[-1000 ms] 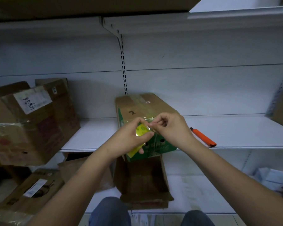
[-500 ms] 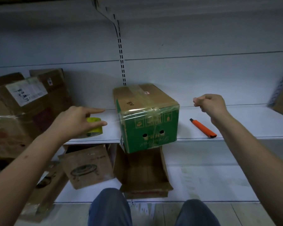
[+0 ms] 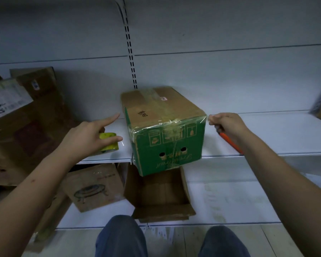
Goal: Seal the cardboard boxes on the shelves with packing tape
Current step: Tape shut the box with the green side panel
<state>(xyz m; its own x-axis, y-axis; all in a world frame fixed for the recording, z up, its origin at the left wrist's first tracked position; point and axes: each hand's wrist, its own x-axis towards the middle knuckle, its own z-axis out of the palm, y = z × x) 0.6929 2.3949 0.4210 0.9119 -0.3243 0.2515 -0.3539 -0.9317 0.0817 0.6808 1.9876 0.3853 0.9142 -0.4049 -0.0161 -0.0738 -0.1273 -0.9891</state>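
Note:
A cardboard box [image 3: 163,115] with a green printed front stands on the white middle shelf [image 3: 267,134], its front overhanging the shelf edge. Clear tape crosses its top front edge. My left hand [image 3: 87,136] holds a yellow-cored tape roll [image 3: 107,141] just left of the box, index finger pointing out. My right hand [image 3: 224,123] pinches the free tape end [image 3: 208,117] at the box's upper right front corner. The clear strip runs across the box's front edge between both hands.
An orange utility knife [image 3: 230,141] lies on the shelf under my right wrist. Taped brown boxes [image 3: 26,117] stack at the left. Below, an open empty box [image 3: 161,193] and a box with a printed drawing [image 3: 93,186] sit on the lower shelf. My knees show at the bottom.
My hands parted from in front of the box, drawing the tape out sideways. Since half a second ago they lowered the strip onto the box's top front edge, right hand moving in to the corner.

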